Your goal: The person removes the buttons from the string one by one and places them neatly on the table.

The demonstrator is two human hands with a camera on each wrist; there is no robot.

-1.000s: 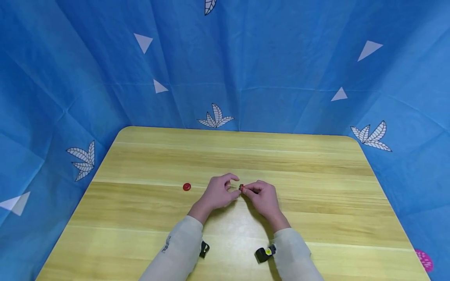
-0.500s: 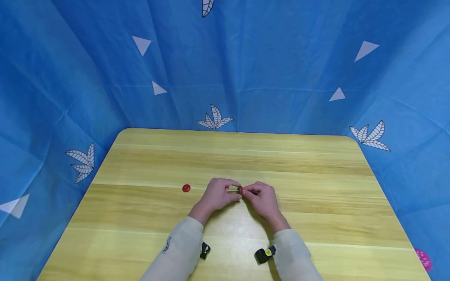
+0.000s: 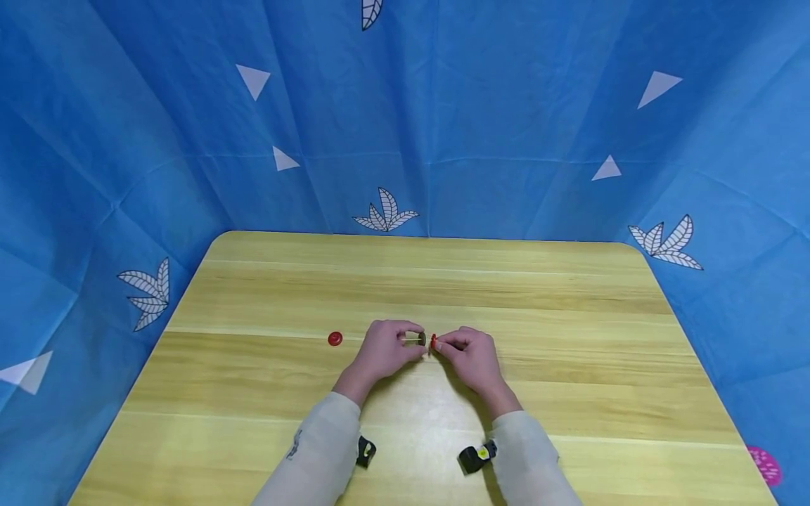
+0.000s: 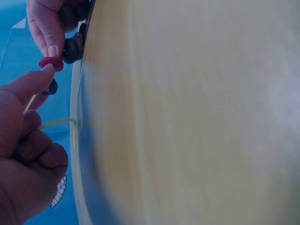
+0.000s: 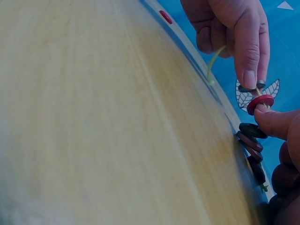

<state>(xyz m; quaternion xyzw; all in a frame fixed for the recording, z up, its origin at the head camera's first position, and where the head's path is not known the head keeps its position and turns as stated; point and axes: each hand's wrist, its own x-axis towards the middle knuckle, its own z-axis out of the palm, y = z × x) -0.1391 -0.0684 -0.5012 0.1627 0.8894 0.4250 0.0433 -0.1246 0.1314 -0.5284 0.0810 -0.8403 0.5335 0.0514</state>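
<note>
My left hand (image 3: pixel 387 346) pinches a dark button (image 4: pixel 52 87) between thumb and fingers, with a thin yellow cord (image 4: pixel 58 121) running from it and looping out past the curled fingers. Just to the right, my right hand (image 3: pixel 467 351) holds a red button (image 5: pixel 260 103) on edge by its rim. A short stretch of cord spans the small gap between these two buttons. Below the red one, several dark and brownish buttons (image 5: pixel 251 142) hang in a row beside the right fingers, with a knotted cord end (image 5: pixel 265 188) under them. The right fingers partly hide this row.
A second red button (image 3: pixel 335 339) lies flat on the wooden table (image 3: pixel 544 295), left of the left hand. Blue patterned cloth (image 3: pixel 493 112) hangs behind and along both sides. A dark wrist camera (image 3: pixel 476 458) sits by the right sleeve.
The left thumb and fingers closed in beside the red button, then drew a little to the left with the dark button, opening a gap between the two. The right hand stayed nearly still.
</note>
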